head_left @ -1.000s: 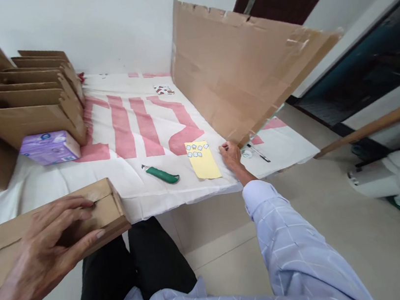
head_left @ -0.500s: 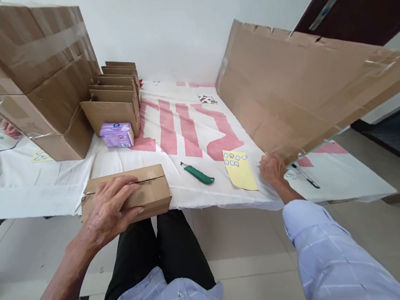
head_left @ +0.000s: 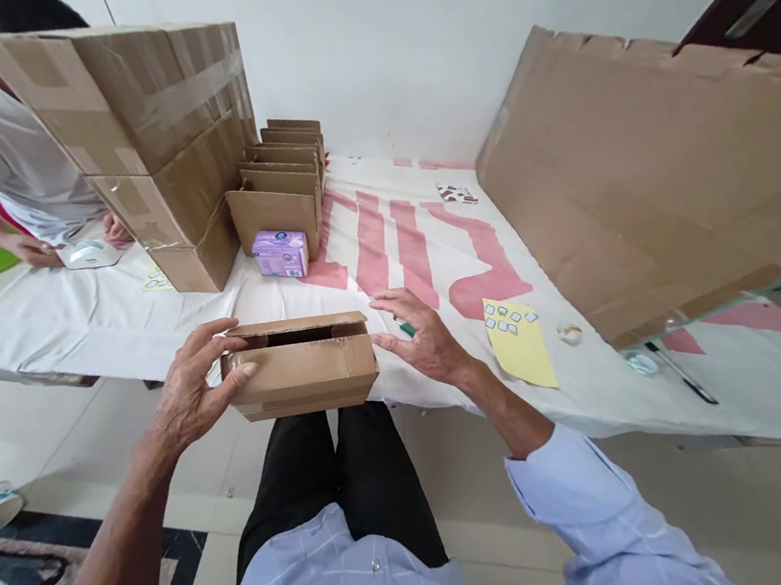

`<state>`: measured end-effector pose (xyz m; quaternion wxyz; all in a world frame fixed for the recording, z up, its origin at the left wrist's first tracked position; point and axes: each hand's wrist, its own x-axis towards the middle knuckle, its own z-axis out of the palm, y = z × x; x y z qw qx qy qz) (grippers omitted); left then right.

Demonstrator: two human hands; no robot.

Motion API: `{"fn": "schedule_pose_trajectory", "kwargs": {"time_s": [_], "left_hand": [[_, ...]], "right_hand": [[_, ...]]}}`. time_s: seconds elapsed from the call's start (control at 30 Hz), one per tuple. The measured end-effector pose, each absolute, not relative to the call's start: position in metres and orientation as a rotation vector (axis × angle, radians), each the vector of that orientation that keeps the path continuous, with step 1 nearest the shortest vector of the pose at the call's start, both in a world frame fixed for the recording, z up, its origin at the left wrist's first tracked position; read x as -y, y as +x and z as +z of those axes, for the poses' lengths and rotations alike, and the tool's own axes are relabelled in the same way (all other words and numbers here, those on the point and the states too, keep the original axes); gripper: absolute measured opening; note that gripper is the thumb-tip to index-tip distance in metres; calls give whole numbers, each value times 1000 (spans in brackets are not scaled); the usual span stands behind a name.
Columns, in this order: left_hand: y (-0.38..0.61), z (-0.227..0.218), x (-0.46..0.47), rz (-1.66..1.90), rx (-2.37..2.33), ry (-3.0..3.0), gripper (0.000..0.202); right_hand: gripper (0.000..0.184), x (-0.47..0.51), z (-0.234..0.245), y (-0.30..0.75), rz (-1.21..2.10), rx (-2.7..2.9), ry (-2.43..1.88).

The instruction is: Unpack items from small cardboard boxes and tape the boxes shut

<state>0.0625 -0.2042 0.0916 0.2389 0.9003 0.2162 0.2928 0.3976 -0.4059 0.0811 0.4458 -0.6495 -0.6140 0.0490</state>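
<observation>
A small cardboard box (head_left: 305,377) lies at the table's front edge, with a dark gap showing between its top flaps. My left hand (head_left: 192,383) grips its left end, the thumb on the near side and the fingers over the top. At the right end my right hand (head_left: 430,340) has its fingers apart, the tips close to the box; whether they touch it I cannot tell. Mostly hidden behind that hand is a green utility knife (head_left: 405,327). To the right lie a yellow paper (head_left: 520,347) with drawn squares and a small whitish crumpled scrap (head_left: 569,334).
Taped cartons (head_left: 174,149) are stacked at the left, beside open cardboard boxes (head_left: 278,213) and a purple pack (head_left: 281,254). A large cardboard sheet (head_left: 652,188) leans at the right, near a black pen (head_left: 682,373). Behind the stack sits another person (head_left: 16,161).
My right hand has moved left from beside the cardboard sheet to the box, leaving the whitish scrap on the table. The gap between the box flaps is wider. The view has swung left.
</observation>
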Motion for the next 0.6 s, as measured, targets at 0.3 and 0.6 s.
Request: {"fn": "schedule_pose_trajectory", "kwargs": {"time_s": [0.3, 0.6], "left_hand": [[67, 76, 197, 737, -548, 2265, 55], [66, 69, 188, 521, -470, 2277, 84]], "right_hand": [[49, 363, 106, 377, 414, 1310, -1600], [70, 309, 95, 397, 228, 1243, -1794]]}}
